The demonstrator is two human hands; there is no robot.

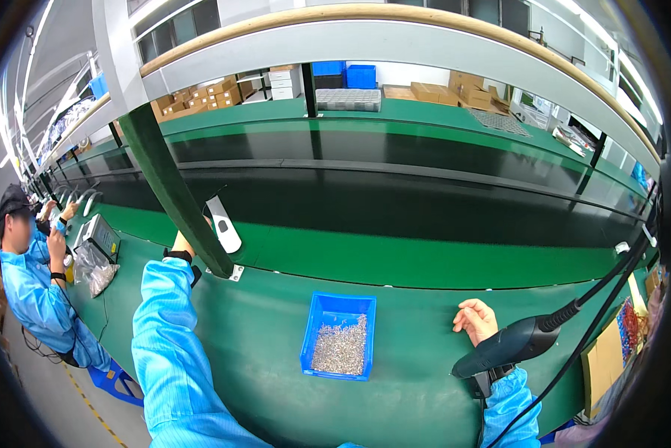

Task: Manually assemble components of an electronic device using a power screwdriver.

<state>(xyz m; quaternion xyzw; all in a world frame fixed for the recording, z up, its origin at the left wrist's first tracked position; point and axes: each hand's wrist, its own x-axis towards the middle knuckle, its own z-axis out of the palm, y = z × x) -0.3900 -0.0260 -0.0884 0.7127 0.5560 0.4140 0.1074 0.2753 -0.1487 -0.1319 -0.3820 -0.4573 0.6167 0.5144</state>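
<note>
Handling the white device, just right of my left hand, seemed the step.
The green post obscured that hand; I couldn't tell its grip. My right hand was half-open, apparently empty. A secure hold seemed needed next.

Left grip partly behind green post, near white device, right grip near dark tool, blue bin between

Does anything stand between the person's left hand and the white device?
The green post crosses in front of the left hand in this view, hiding most of it. What looks like a fingertip shows beside the white device, so the post probably doesn't block the reach. Whether they touch is unclear.
</note>
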